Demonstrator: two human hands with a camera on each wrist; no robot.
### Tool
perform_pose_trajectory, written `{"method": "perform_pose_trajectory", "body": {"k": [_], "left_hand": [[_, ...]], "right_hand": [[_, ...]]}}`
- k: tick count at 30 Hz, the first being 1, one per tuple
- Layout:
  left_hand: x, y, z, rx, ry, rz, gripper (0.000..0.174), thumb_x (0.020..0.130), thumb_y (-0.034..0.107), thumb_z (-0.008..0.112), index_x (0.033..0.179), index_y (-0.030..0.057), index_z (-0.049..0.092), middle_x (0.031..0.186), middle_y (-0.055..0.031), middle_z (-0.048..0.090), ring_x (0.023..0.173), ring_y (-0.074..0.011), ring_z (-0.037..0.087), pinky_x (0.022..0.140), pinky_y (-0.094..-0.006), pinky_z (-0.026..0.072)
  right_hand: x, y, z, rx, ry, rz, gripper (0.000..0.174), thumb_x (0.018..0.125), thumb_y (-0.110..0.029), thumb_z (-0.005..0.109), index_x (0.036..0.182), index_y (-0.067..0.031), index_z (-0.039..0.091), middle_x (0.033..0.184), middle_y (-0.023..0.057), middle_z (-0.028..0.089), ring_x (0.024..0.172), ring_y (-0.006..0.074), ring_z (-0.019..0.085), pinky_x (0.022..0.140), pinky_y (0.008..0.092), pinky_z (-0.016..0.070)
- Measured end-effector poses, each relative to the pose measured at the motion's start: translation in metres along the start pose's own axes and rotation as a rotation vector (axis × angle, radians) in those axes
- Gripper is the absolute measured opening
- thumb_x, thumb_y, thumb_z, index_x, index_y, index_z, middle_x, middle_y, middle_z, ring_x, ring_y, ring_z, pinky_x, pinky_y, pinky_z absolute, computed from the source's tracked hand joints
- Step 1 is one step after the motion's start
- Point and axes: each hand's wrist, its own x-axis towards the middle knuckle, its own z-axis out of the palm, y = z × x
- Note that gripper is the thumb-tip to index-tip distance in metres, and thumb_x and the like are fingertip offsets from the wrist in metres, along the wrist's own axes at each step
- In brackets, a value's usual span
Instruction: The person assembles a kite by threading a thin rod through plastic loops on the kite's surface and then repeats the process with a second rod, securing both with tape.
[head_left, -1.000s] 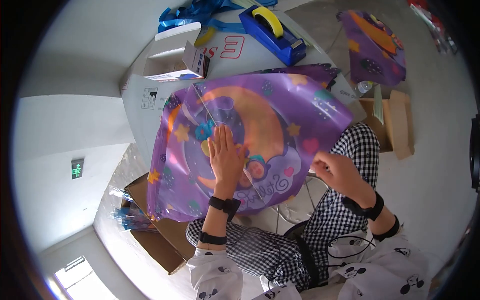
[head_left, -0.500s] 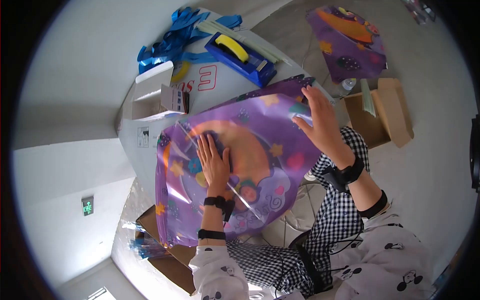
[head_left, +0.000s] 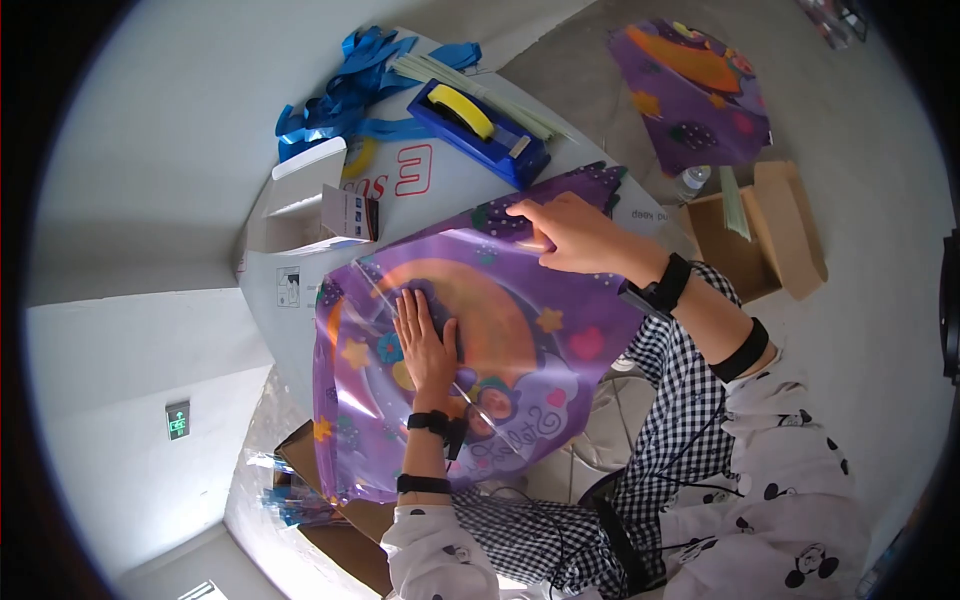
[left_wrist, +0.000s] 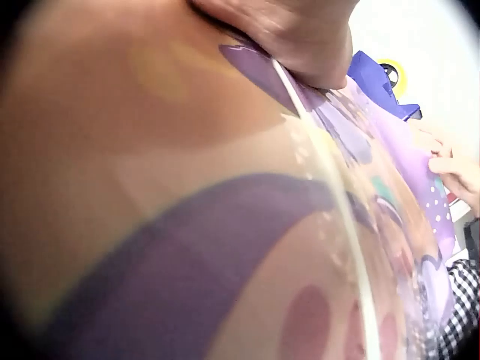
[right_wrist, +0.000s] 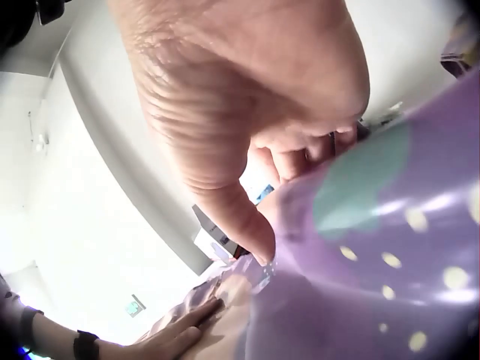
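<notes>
In the head view a large glossy purple plastic sheet [head_left: 480, 330] with a moon, stars and mirrored lettering spreads over the table edge and lap. A thin white rod [left_wrist: 337, 180] crosses its face. My left hand [head_left: 427, 352] presses on the sheet with fingers outstretched, right beside the rod. At the sheet's far edge my right hand [head_left: 585, 235] pinches the film between thumb and fingers, index finger stretched out to the left. The right wrist view shows that thumb [right_wrist: 251, 236] against the film, which puckers there. A darker patterned sheet [head_left: 595, 185] pokes out beneath.
On the table are a blue tape dispenser [head_left: 480, 135], pale thin sticks [head_left: 420, 70], blue ribbon [head_left: 325, 110] and an opened white box [head_left: 320, 225]. At right, a similar purple sheet [head_left: 690, 95] and a cardboard box [head_left: 785, 215] lie past the table. Another carton [head_left: 345, 555] stands at lower left.
My right hand has risen from beside the knee to the sheet's upper edge, then moved left over it. The left hand keeps pressing on the sheet. The head view has shifted.
</notes>
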Motion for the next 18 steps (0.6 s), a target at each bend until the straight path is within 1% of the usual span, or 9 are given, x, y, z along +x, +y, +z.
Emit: {"method": "perform_pose_trajectory", "body": {"k": [1, 4, 5, 8, 9, 12, 15, 16, 18], "left_hand": [[0.0, -0.001, 0.001, -0.002, 0.001, 0.003, 0.069, 0.096, 0.039, 0.049, 0.15, 0.0027, 0.026, 0.157, -0.018, 0.021, 0.147, -0.0338, 0.016, 0.119, -0.0476, 0.013], [0.0, 0.0, -0.001, -0.007, 0.009, -0.001, 0.069, 0.096, 0.04, 0.048, 0.15, 0.0027, 0.026, 0.157, -0.0182, 0.022, 0.147, -0.0339, 0.017, 0.119, -0.0477, 0.0134], [-0.001, 0.002, -0.002, -0.006, 0.008, -0.004, 0.068, 0.096, 0.039, 0.049, 0.15, 0.0027, 0.027, 0.157, -0.0184, 0.022, 0.146, -0.0341, 0.017, 0.119, -0.0478, 0.0135], [-0.001, 0.006, -0.003, 0.029, 0.06, 0.006, 0.068, 0.096, 0.038, 0.051, 0.149, 0.0029, 0.028, 0.156, -0.0196, 0.023, 0.146, -0.0348, 0.018, 0.118, -0.0493, 0.0151], [-0.002, 0.009, -0.006, 0.051, 0.091, 0.008, 0.069, 0.095, 0.038, 0.051, 0.149, 0.0029, 0.028, 0.156, -0.0199, 0.023, 0.146, -0.0348, 0.018, 0.118, -0.0496, 0.0153], [-0.004, 0.026, -0.014, 0.097, 0.083, 0.025, 0.07, 0.094, 0.039, 0.054, 0.149, 0.0044, 0.03, 0.156, -0.0191, 0.025, 0.146, -0.0346, 0.019, 0.118, -0.0504, 0.0162], [-0.015, 0.038, -0.01, 0.056, -0.012, 0.029, 0.068, 0.094, 0.039, 0.054, 0.149, 0.0076, 0.031, 0.156, -0.0172, 0.025, 0.146, -0.0338, 0.019, 0.117, -0.0505, 0.0166], [-0.015, 0.04, -0.007, 0.028, -0.044, 0.032, 0.067, 0.094, 0.039, 0.055, 0.149, 0.0088, 0.032, 0.157, -0.0164, 0.025, 0.146, -0.0334, 0.019, 0.117, -0.0504, 0.0167], [-0.014, 0.039, -0.004, 0.023, -0.003, 0.032, 0.066, 0.094, 0.04, 0.055, 0.149, 0.0101, 0.033, 0.156, -0.0157, 0.026, 0.146, -0.0335, 0.02, 0.117, -0.0502, 0.017]], "right_hand": [[0.002, -0.007, -0.007, 0.019, 0.008, 0.023, 0.045, 0.074, -0.004, 0.068, 0.117, -0.0039, 0.055, 0.083, 0.0083, 0.066, 0.081, 0.0284, 0.063, 0.088, 0.0385, 0.0425], [0.003, -0.001, -0.025, -0.367, 0.26, -0.048, 0.041, 0.073, -0.004, 0.065, 0.113, -0.0048, 0.058, 0.07, 0.011, 0.065, 0.072, 0.0294, 0.065, 0.087, 0.041, 0.0423], [0.003, 0.0, -0.032, -0.456, 0.245, -0.001, 0.038, 0.073, -0.003, 0.065, 0.11, -0.0054, 0.058, 0.079, 0.0117, 0.064, 0.083, 0.0271, 0.064, 0.087, 0.0412, 0.0415], [-0.006, 0.003, -0.027, -0.777, 0.449, 0.011, 0.037, 0.073, -0.003, 0.066, 0.109, -0.006, 0.058, 0.099, 0.0125, 0.061, 0.1, 0.0278, 0.058, 0.088, 0.0428, 0.0411], [-0.011, 0.001, -0.019, -0.68, 0.451, 0.011, 0.037, 0.074, -0.006, 0.068, 0.11, -0.0046, 0.057, 0.111, 0.0108, 0.054, 0.11, 0.0284, 0.051, 0.09, 0.0442, 0.0409], [-0.026, -0.03, 0.005, -0.422, 0.294, -0.083, 0.048, 0.076, -0.016, 0.072, 0.12, -0.0045, 0.055, 0.122, 0.0119, 0.054, 0.118, 0.0304, 0.05, 0.1, 0.0478, 0.038], [-0.048, -0.059, 0.042, -0.342, 0.086, -0.251, 0.06, 0.077, -0.026, 0.074, 0.129, -0.006, 0.052, 0.134, 0.0151, 0.05, 0.129, 0.0327, 0.043, 0.107, 0.0524, 0.0323], [-0.053, -0.062, 0.054, -0.342, 0.025, -0.239, 0.061, 0.078, -0.027, 0.074, 0.131, -0.0066, 0.052, 0.137, 0.0157, 0.048, 0.132, 0.033, 0.041, 0.108, 0.0536, 0.0308], [-0.062, -0.059, 0.072, -0.347, -0.094, -0.214, 0.063, 0.079, -0.03, 0.074, 0.133, -0.0078, 0.051, 0.143, 0.017, 0.043, 0.136, 0.0337, 0.036, 0.11, 0.0559, 0.028]]}}
